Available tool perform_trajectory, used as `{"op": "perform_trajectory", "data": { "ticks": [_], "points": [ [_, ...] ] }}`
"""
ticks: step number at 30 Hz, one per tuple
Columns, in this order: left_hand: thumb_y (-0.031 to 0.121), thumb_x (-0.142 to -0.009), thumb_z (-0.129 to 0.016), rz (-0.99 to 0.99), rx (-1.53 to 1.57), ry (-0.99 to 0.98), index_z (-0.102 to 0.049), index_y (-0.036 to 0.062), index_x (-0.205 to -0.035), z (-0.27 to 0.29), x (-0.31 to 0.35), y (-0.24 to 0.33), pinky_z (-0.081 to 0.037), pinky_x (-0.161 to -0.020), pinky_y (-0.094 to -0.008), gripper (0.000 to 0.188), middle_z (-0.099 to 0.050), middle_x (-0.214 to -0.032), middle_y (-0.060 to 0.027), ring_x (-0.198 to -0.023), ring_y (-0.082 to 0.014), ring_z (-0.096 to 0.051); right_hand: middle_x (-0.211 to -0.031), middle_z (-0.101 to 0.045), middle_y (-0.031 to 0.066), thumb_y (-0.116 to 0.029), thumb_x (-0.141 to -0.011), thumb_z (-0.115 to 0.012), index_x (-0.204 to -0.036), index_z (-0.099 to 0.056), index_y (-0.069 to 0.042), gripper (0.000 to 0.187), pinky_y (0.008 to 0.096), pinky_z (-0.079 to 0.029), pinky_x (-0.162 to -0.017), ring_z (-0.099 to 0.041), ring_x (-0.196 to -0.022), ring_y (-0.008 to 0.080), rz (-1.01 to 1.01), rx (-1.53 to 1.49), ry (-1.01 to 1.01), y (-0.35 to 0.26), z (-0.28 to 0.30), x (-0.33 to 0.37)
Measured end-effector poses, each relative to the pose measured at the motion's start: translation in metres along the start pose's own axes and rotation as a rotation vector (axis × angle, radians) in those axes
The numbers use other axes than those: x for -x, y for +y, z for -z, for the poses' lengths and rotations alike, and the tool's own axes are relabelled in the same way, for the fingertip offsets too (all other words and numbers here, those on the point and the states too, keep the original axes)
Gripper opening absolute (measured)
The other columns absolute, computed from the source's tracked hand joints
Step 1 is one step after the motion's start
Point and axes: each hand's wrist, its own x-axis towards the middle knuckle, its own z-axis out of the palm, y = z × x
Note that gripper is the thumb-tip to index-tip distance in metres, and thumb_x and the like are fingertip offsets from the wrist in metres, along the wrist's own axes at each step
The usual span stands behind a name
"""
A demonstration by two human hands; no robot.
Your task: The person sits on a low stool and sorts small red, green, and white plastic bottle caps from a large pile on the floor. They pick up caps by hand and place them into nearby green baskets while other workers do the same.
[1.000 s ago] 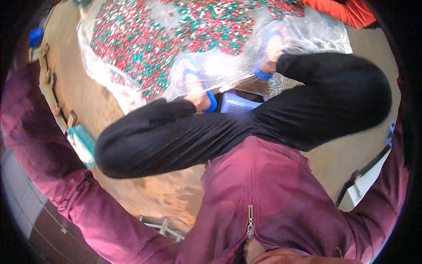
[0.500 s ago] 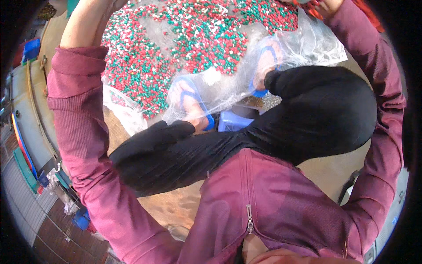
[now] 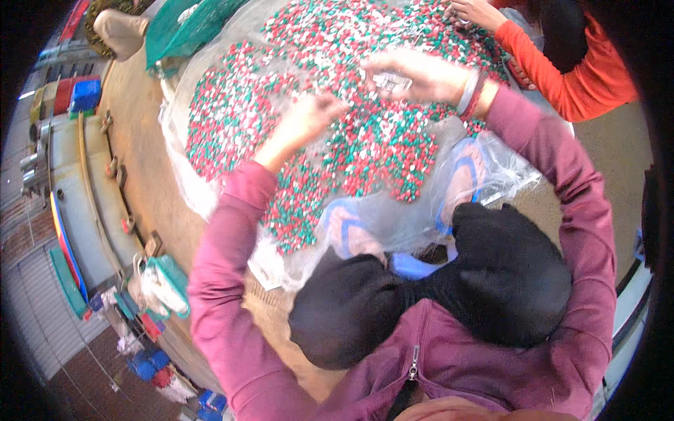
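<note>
Many small red, green and white pieces [image 3: 382,158] are covering a translucent plastic sheet [image 3: 184,168]! The left hand [image 3: 309,121] is reaching over them, fingers blurring, grip impossible to tell; the right hand [image 3: 421,74], apart, is curving around a pale item [image 3: 393,83], whether clamped I can't tell. A co-worker's hand [image 3: 477,12] is reaching beyond.

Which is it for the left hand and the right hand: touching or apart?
Apart: the head view shows red, green and white pieces between the left hand and the right hand.
</note>
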Motion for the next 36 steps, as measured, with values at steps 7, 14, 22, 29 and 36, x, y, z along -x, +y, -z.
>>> {"op": "perform_trajectory", "data": {
  "ticks": [7,14,22,29,36],
  "points": [
    [0.040,-0.089,-0.067,0.053,0.775,-0.137,-0.058,0.0086,-0.097,-0.111,-0.076,-0.025,-0.030,-0.043,-0.0205,0.033,-0.052,-0.070,0.0059,-0.053,-0.0024,-0.041,-0.097,-0.063,0.0155,-0.010,-0.097,-0.050,-0.104,-0.054,0.003,0.016,0.0384,-0.056,-0.083,-0.065,-0.091,0.0271,0.191,-0.584,0.460,0.102,0.058,-0.015],
    [0.032,-0.082,-0.075,0.022,0.496,0.156,-0.060,0.0030,-0.095,-0.130,-0.072,-0.037,-0.042,-0.057,-0.0240,0.035,-0.060,-0.076,0.0011,-0.066,-0.0055,-0.051,-0.115,-0.056,0.0196,0.003,-0.095,-0.046,-0.110,-0.049,0.005,0.016,0.0394,-0.051,-0.097,-0.058,-0.112,0.0311,0.257,-0.743,0.481,0.125,0.035,-0.010],
    [0.029,-0.089,-0.067,0.055,0.766,-0.053,-0.065,0.0064,-0.088,-0.107,-0.041,-0.049,-0.032,-0.049,-0.0198,0.022,-0.058,-0.071,0.0048,-0.055,-0.0026,-0.044,-0.099,-0.064,0.0077,-0.002,-0.090,-0.060,-0.101,-0.059,-0.001,0.011,0.0294,-0.055,-0.081,-0.064,-0.092,0.0177,0.197,-0.419,0.489,0.129,0.017,-0.010],
    [0.028,-0.091,-0.065,0.137,1.231,-0.217,-0.065,0.0034,-0.091,-0.086,-0.013,-0.060,-0.020,-0.038,-0.0182,0.024,-0.052,-0.068,0.0066,-0.045,0.0002,-0.032,-0.093,-0.066,0.0031,-0.008,-0.088,-0.066,-0.101,-0.063,-0.004,0.013,0.0228,-0.053,-0.066,-0.065,-0.082,0.0118,0.067,-0.326,0.404,0.119,0.004,-0.003],
    [0.027,-0.090,-0.066,0.149,1.180,-0.201,-0.065,0.0041,-0.090,-0.076,-0.006,-0.057,-0.020,-0.037,-0.0186,0.022,-0.050,-0.066,0.0073,-0.045,0.0003,-0.033,-0.080,-0.065,0.0033,-0.006,-0.085,-0.070,-0.091,-0.067,-0.002,0.007,0.0188,-0.040,-0.044,-0.056,-0.059,0.0056,0.101,-0.139,0.399,0.103,-0.004,0.003]
  ]
}}
